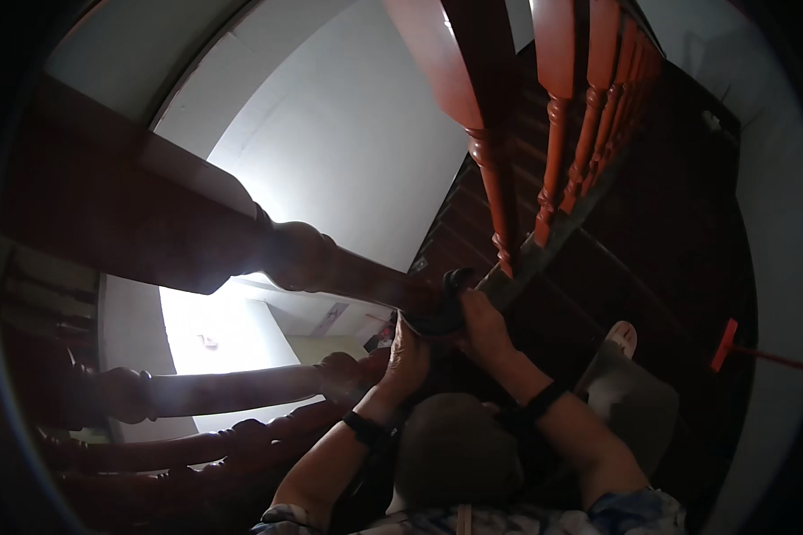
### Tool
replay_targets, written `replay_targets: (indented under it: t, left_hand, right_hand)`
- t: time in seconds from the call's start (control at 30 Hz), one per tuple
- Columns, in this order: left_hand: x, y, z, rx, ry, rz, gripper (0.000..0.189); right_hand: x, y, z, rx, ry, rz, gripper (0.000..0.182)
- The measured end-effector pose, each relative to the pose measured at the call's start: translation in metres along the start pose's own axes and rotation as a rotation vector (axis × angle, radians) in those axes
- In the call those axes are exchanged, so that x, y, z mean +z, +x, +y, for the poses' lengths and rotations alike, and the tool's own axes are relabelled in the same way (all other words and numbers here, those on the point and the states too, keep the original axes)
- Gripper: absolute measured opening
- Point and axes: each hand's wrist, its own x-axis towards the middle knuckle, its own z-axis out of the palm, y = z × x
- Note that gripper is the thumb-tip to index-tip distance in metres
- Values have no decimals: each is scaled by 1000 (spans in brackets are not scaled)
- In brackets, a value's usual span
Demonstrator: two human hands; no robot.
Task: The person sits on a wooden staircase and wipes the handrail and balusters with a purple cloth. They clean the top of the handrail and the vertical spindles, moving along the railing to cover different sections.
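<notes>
A dark cloth [435,324] is wrapped around the lower part of a turned wooden baluster [368,273]. My right hand [485,328] grips the cloth on the right side of the post, where a bunched end sticks up. From the left, my left hand [409,358] holds the other side of it, with its fingertips partly hidden behind the post and cloth. Both wrists wear dark bands. The baluster's foot is in deep shadow.
More red-brown balusters [554,140] run up beside dark stair treads [472,224], and others [234,393] stand to the left. My foot in a light slipper [622,338] rests on a step. Near the right wall [779,281] is a red T-shaped object [725,345].
</notes>
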Motion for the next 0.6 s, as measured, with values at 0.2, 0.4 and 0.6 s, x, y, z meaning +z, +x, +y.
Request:
replay_targets:
  t: [0.2,0.4,0.6]
  left_hand:
    - [10,-3,-12,-149,-27,-160,63]
    - [44,4,-63,-246,-133,-386,47]
    - [69,9,-82,-566,6,-5,34]
  right_hand:
    - [1,-23,17,200,-53,-222,77]
    - [29,-80,66,606,57,-479,90]
    - [43,-55,91,701,160,-258,84]
